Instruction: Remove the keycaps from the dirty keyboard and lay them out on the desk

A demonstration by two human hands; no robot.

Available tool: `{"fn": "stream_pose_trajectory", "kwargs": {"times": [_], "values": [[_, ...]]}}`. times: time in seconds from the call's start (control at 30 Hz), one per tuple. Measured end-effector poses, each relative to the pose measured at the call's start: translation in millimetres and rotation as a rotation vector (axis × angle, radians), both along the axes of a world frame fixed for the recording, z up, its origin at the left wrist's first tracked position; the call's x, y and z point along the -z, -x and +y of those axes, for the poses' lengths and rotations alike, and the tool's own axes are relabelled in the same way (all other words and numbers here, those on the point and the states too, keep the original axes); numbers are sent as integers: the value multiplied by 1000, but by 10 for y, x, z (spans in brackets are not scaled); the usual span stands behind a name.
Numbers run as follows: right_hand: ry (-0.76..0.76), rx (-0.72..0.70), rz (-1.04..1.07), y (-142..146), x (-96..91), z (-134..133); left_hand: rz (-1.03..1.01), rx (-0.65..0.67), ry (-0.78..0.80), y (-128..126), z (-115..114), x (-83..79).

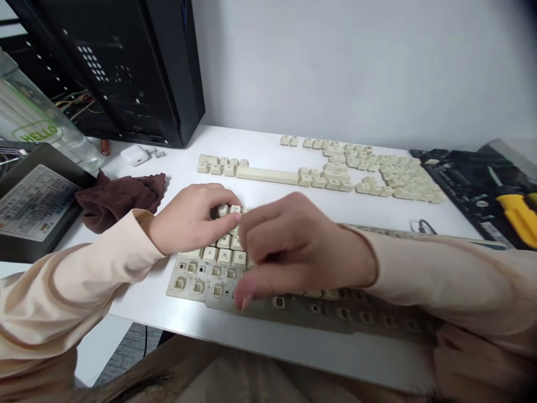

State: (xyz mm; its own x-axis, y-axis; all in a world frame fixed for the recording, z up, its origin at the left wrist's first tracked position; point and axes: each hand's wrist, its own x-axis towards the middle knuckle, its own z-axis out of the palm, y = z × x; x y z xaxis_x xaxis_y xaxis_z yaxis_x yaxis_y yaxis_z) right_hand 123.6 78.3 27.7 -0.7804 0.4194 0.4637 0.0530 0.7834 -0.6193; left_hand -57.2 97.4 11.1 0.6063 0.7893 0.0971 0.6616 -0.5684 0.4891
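Much of the grey keyboard base plate with square key sockets (293, 314) is hidden by the right hand (285, 243) and forearm; the right hand is motion-blurred, and the plate's right part lies in shadow, its far end hard to make out; the yellow-handled tool (518, 215) is cut off at the right edge.

The plate lies near the front edge of the glossy white desk (184, 316), before a pale plain wall (356, 67); behind it spread loose cream plastic keycaps (344, 184) and a long cream bar-shaped key (267, 175); at left are a crumpled dark-brown cloth (121, 198), a white rounded earbud case (134, 155) and a black metal computer case (138, 61).

The left hand (193, 218) bends over the upper-left corner of the cream lettered keycaps seated on the plate (225, 255), thumb tip on a cap, thumb and index finger apart; its grasp cannot be told; the right hand hangs over the plate, fingers curled, thumb apart below; whether it holds anything cannot be told.
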Motion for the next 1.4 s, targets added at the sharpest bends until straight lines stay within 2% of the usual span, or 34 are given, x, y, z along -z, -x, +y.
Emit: {"fn": "stream_pose_trajectory", "kwargs": {"times": [0.1,0.23,0.4,0.47,0.67,0.77,0.93,1.1,1.27,1.4], "values": [[132,95,-132,-95,-166,90,18,6,1,7,-8,0],[101,209,-302,-225,-251,226,27,3,-17,16,-12,9],[101,432,-439,-296,-304,317,34,-5,-19,22,-23,-12],[88,448,-464,-306,-329,333,27,-2,-16,24,-27,-20],[-35,369,-476,-304,-403,428,21,-21,-5,21,-28,-12],[17,424,-496,-269,-424,571,19,-38,7,16,-28,-6],[84,578,-601,-185,-353,980,3,-55,47,9,-27,-9],[83,530,-654,-101,-168,1364,-5,-67,72,12,-41,-3],[110,473,-701,-78,-15,1515,9,-72,74,13,-37,4],[132,451,-708,-101,-6,1531,25,-77,66,4,-15,10]]}}
